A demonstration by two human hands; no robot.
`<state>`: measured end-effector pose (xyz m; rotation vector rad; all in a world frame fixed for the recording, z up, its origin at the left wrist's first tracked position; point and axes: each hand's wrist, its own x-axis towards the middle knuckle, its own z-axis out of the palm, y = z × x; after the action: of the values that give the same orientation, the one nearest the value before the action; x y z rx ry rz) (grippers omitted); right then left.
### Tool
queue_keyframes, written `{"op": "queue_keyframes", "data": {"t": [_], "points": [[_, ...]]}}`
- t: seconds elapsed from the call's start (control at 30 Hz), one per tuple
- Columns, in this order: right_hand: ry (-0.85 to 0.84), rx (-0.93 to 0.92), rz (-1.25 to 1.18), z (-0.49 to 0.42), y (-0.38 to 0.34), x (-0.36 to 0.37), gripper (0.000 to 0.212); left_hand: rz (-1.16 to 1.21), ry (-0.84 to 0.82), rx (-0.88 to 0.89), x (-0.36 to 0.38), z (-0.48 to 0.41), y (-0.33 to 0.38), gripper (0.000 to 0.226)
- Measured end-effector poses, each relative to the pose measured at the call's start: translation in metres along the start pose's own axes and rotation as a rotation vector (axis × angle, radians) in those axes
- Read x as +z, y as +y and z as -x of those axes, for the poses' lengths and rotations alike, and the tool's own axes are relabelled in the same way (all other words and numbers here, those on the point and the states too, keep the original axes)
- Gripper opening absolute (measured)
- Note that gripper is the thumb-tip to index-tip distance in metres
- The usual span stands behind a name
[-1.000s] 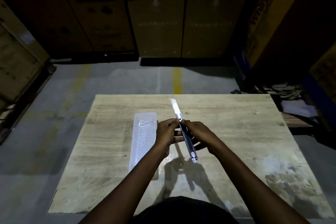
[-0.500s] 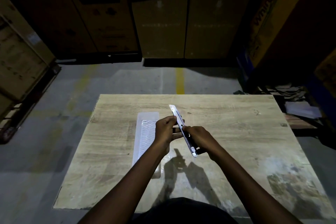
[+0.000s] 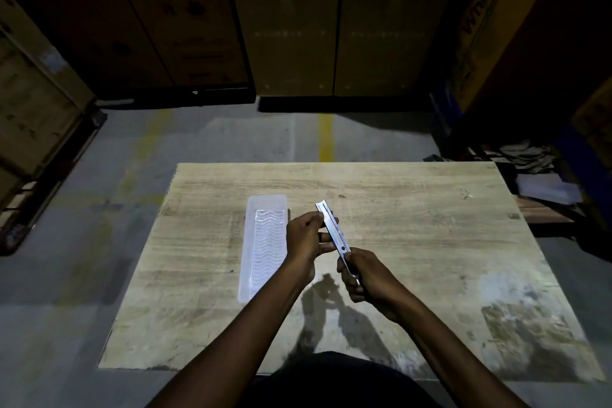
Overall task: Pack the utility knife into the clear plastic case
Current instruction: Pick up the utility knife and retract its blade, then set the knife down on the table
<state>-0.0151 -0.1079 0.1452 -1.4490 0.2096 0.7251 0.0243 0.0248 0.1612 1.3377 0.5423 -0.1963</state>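
A person is holding a slim silver metal utility knife (image 3: 334,232) above a pale, grain-marked wooden table (image 3: 414,225), both hands closed on it at once. The left hand (image 3: 306,238) is pinching the far end of the knife between thumb and fingers, while the right hand (image 3: 362,275) is wrapping around the darker near end, so the tool is slanting away from the body and clear of the tabletop. The two-handed grip is likely serving to steady the knife and perhaps to check or draw in the blade before packing; whether any blade is exposed cannot be told in this light. The long clear plastic case (image 3: 265,243), its floor moulded in wavy ridges, is lying open-side up on the table just beside the left hand, its long axis running away from the person, apparently set there so the knife can be lowered straight in. It is holding nothing yet.

The tabletop is showing dark stains toward its near right corner, and the hands are casting a sharp shadow onto the wood. Around the table, a dim warehouse is spreading out: a grey concrete floor (image 3: 231,142) bearing a painted yellow line (image 3: 326,142), and tall stacked brown cardboard cartons (image 3: 291,43) beyond.
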Motion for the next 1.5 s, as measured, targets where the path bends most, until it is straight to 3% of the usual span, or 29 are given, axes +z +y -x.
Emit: {"op": "queue_keyframes", "data": {"t": [0.23,0.37,0.5,0.6,0.73,0.87,0.97,1.13,1.5], "points": [[-0.034,-0.067,-0.007,-0.004,0.014,-0.005,0.027,0.065,0.037,-0.016,0.001,0.001,-0.012,0.023],[0.122,-0.230,0.325,-0.010,0.025,-0.004,0.009,0.073,0.007,0.010,-0.007,-0.002,-0.016,0.023],[0.351,-0.288,0.419,-0.030,0.044,-0.006,0.015,-0.043,-0.002,0.069,-0.017,-0.007,-0.027,0.025],[0.488,-0.235,0.435,-0.050,0.066,-0.017,0.016,-0.222,0.025,0.117,-0.028,-0.015,-0.041,0.027],[0.592,-0.052,0.472,-0.074,0.093,-0.037,0.002,-0.509,0.103,0.196,-0.053,-0.018,-0.056,0.043],[0.698,0.150,0.490,-0.088,0.113,-0.052,0.014,-0.637,0.143,0.204,-0.085,-0.017,-0.078,0.043],[0.761,0.245,0.495,-0.094,0.124,-0.056,0.009,-0.774,0.114,0.204,-0.109,-0.012,-0.094,0.047],[0.861,0.262,0.569,-0.100,0.140,-0.054,0.007,-0.853,0.116,0.183,-0.127,-0.011,-0.105,0.048],[0.812,0.258,0.918,-0.102,0.151,-0.056,0.009,-0.866,0.120,0.181,-0.136,-0.013,-0.111,0.046]]}}
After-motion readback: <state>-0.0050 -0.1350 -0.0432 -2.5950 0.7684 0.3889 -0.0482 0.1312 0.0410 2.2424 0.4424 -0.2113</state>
